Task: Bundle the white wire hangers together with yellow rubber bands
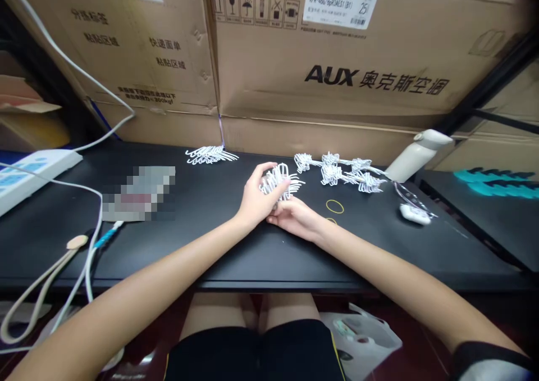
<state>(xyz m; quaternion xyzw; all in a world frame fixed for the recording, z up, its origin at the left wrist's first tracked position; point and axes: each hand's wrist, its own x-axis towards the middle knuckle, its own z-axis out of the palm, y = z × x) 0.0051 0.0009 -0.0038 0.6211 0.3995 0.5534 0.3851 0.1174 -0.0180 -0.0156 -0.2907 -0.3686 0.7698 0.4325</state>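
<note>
A bundle of white wire hooks [298,185] is held above the black table between my two hands. My left hand [256,196] wraps round it from the left, thumb across the front. Below and to the right, my right hand [295,217] has its fingers curled under the bundle, partly hidden. Loose white hooks [210,154] lie in a row at the back left. Several bunched hook bundles [332,174] lie to the right. A yellow rubber band [335,206] rests on the table right of my hands, and part of another shows just below it.
Large cardboard boxes [269,60] stand along the table's back. A cream bottle [416,156] and a white earphone case [415,214] are at the right. On the left are a power strip [37,173], a blurred-out phone-like object [141,193] and white cables [101,207].
</note>
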